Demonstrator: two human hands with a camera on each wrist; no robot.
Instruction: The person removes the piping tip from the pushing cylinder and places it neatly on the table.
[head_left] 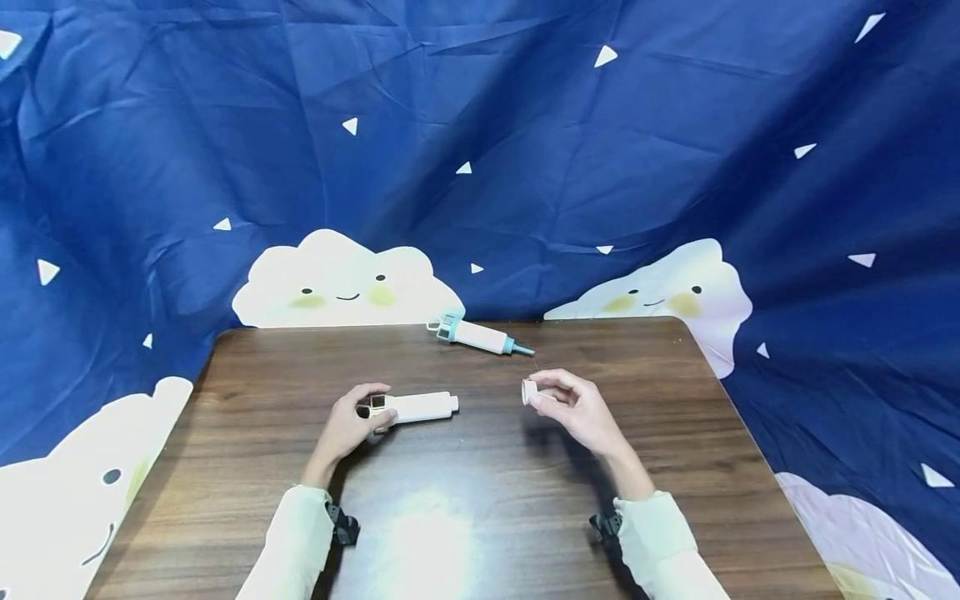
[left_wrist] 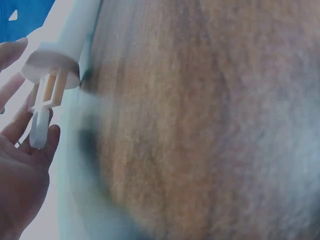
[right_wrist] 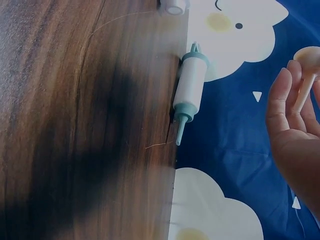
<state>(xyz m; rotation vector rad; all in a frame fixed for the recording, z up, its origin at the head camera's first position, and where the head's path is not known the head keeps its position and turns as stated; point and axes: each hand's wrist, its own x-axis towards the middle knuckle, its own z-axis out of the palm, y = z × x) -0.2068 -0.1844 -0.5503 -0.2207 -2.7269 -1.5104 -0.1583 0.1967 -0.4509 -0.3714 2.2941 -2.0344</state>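
Note:
My left hand grips a white icing syringe at its handle end, thumb on the near side and fingers beyond. The syringe lies sideways with its short, bare neck pointing right. In the left wrist view, the loop handle of the white syringe stands out from the round end of its barrel. Across from it, my right hand pinches a small white nozzle, its wide round base facing left. In the right wrist view the nozzle shows a narrow stem running toward the palm.
A second icing syringe, white with teal ends and a thin teal tip, lies near the back edge of the brown wooden table. Behind it hangs a blue cloth with clouds and triangles.

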